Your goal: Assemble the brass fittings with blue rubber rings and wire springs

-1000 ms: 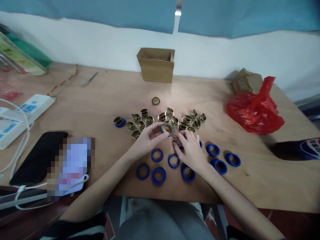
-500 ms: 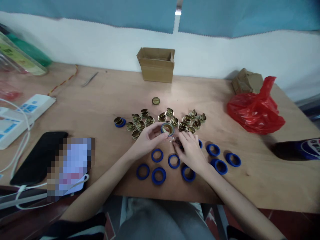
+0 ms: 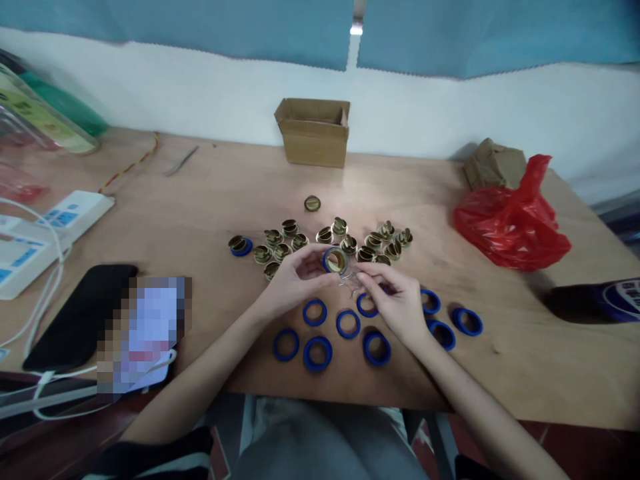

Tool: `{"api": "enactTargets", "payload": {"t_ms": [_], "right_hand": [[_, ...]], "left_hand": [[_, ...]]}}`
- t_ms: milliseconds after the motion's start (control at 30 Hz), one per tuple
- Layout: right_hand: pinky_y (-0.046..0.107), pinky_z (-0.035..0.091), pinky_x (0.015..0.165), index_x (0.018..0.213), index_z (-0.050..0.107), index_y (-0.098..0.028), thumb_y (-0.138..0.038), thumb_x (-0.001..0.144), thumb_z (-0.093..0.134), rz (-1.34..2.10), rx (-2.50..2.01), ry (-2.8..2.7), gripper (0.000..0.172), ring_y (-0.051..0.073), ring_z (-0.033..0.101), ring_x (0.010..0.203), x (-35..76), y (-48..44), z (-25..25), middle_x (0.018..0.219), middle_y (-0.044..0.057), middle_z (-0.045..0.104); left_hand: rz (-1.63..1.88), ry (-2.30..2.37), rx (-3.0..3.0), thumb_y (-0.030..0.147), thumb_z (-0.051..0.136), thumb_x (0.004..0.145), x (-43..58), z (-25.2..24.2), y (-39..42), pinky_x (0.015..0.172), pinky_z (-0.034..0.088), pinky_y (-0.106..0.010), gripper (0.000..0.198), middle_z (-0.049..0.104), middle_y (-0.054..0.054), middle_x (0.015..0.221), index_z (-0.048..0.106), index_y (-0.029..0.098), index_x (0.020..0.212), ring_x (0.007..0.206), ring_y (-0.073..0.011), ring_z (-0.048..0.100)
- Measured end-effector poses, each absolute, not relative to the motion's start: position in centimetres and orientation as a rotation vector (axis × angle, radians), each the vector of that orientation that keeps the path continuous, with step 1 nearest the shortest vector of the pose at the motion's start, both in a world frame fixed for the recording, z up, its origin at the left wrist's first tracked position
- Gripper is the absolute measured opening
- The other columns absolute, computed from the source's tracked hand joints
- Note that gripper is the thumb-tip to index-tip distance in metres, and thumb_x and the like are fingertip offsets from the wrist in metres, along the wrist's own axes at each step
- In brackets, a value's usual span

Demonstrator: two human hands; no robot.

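My left hand pinches a blue-rimmed ring with a brass-coloured inside, tilted toward my right hand. Close beside it, my right hand has thumb and forefinger closed on thin, shiny, wire-like loops; their exact kind is too small to make out. Beyond the hands stand several brass-coloured round pieces with raised flaps. One flapped piece at the left leans on a blue ring. Several loose blue rings lie nearer to me, some partly behind my right hand.
An open cardboard box stands by the wall. On the right are a red plastic bag, a brown package and a dark bottle. Phones, cables and a white power strip occupy the left.
My right hand has shifted slightly right and turned, showing its pinching fingers and the thin loops, and uncovering another blue ring. The ring in my left hand has tilted more to the right.
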State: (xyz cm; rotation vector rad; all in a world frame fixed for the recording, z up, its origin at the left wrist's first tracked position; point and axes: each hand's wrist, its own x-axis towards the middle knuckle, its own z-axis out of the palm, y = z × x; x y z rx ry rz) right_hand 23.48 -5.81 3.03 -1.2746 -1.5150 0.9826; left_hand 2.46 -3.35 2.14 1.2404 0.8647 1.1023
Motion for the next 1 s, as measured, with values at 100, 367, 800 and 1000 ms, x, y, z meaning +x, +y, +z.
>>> {"api": "enactTargets", "payload": {"t_ms": [100, 367, 800, 1000], "right_hand": [[0.034, 0.056, 0.065, 0.095, 0.074, -0.024, -0.043, 0.088, 0.073, 1.269, -1.215, -1.305, 0.02, 0.018, 0.066, 0.065, 23.9, -5.3, 3.4, 0.072, 0.002, 0.072], [0.025, 0.043, 0.057, 0.081, 0.068, -0.022, -0.047, 0.084, 0.078, 1.418, -1.105, -1.257, 0.027, 0.011, 0.05, 0.064, 24.1, -5.1, 3.9, 0.077, -0.001, 0.058], [0.023, 0.036, 0.051, 0.084, 0.059, -0.021, -0.049, 0.09, 0.072, 1.895, -0.895, -1.063, 0.031, 0.01, 0.047, 0.056, 23.6, -5.6, 3.9, 0.066, -0.004, 0.055], [0.023, 0.027, 0.049, 0.087, 0.057, -0.021, -0.047, 0.091, 0.071, 1.798, -0.954, -1.19, 0.029, 0.008, 0.036, 0.051, 23.3, -5.7, 3.6, 0.064, -0.007, 0.048]], "left_hand": [[1.117, 0.878, 1.279, 0.027, 0.088, 0.071, 2.6, 2.2, -3.5, 0.087, 0.06, -0.034, 0.049, 0.075, -0.009, 0.109, 0.068, 0.019, 0.115, 0.101, -0.0216, 0.072], [1.183, 0.996, 1.654, 0.032, 0.086, 0.076, 3.0, 2.0, -4.2, 0.088, 0.059, -0.034, 0.049, 0.073, -0.008, 0.108, 0.068, 0.019, 0.119, 0.096, -0.02, 0.07], [1.245, 0.969, 1.948, 0.032, 0.084, 0.079, 3.1, 2.2, -4.5, 0.087, 0.06, -0.033, 0.042, 0.074, -0.008, 0.105, 0.064, 0.019, 0.113, 0.096, -0.0199, 0.072], [1.268, 0.957, 2.066, 0.034, 0.085, 0.079, 3.1, 1.7, -4.5, 0.088, 0.059, -0.034, 0.041, 0.072, -0.01, 0.109, 0.061, 0.019, 0.109, 0.102, -0.0223, 0.072]]}}
